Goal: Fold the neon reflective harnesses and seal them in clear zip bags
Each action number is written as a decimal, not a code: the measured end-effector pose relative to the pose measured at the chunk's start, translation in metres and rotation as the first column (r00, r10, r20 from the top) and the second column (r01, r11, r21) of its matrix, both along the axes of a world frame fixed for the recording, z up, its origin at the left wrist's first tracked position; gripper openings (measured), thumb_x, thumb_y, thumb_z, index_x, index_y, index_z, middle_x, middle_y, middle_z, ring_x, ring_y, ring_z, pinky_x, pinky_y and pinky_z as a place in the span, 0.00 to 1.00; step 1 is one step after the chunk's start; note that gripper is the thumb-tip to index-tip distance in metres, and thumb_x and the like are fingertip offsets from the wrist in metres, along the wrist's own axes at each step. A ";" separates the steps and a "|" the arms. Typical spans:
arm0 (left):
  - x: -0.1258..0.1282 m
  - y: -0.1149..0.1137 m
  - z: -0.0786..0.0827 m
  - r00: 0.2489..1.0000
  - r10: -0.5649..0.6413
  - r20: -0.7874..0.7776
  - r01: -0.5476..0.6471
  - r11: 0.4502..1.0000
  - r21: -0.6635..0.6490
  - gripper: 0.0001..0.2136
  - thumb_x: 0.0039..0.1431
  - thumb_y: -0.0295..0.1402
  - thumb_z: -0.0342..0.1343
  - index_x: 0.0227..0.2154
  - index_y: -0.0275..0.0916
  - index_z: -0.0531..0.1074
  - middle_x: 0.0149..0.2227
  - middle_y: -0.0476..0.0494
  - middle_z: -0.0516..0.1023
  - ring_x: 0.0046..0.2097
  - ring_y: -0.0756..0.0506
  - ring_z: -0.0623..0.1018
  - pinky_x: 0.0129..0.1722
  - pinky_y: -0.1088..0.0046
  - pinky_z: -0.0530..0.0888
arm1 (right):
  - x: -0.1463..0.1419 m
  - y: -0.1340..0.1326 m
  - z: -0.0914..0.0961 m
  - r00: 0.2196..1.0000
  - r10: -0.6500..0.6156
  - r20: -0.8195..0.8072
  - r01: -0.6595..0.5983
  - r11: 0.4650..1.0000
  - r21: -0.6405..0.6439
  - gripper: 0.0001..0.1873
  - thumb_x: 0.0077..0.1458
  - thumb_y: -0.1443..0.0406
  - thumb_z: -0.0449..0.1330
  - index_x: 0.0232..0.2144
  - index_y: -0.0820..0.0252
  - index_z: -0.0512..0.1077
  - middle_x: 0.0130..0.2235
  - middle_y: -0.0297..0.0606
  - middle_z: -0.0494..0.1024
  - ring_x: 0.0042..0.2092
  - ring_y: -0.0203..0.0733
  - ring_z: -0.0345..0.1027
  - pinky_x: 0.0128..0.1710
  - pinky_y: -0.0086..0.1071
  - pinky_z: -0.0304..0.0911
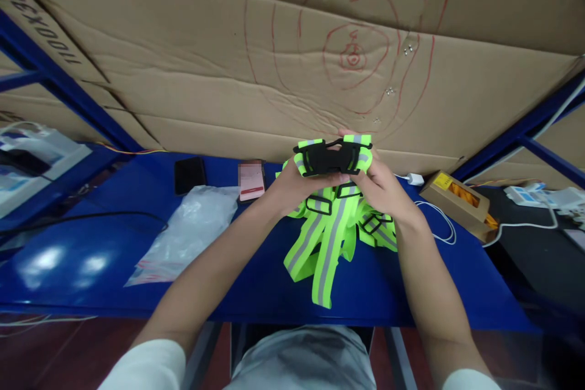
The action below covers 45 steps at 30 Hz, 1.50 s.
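Observation:
A neon yellow-green reflective strap harness [326,237] with grey stripes hangs from my hands down onto the blue table [109,256]. At its top is a black plastic buckle [329,159]. My left hand [292,186] grips the left side of the buckle and strap, fingers closed. My right hand [381,186] holds the right side, fingers curled round the strap end. Both hands are raised a little above the table, close together.
A clear plastic bag [185,231] lies left of the harness. A black phone [189,174] and a pink-red card [251,181] rest at the back. A small cardboard box [459,202] and white cable [439,219] sit right. A cardboard wall [292,55] stands behind.

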<state>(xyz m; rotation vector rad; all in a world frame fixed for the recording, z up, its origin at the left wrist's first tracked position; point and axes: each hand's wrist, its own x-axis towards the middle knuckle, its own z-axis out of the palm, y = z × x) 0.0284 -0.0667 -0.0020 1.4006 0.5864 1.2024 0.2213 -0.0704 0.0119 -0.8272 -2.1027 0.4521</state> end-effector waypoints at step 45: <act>-0.014 0.006 -0.004 0.910 -0.343 0.231 0.404 0.856 -0.323 0.34 0.46 0.28 0.72 0.58 0.44 0.73 0.49 0.41 0.83 0.48 0.37 0.83 0.47 0.62 0.79 | 0.036 -0.007 0.017 0.977 0.181 -0.112 -0.208 0.924 -0.320 0.52 0.47 0.46 0.73 0.69 0.44 0.58 0.70 0.37 0.63 0.70 0.55 0.56 0.67 0.51 0.59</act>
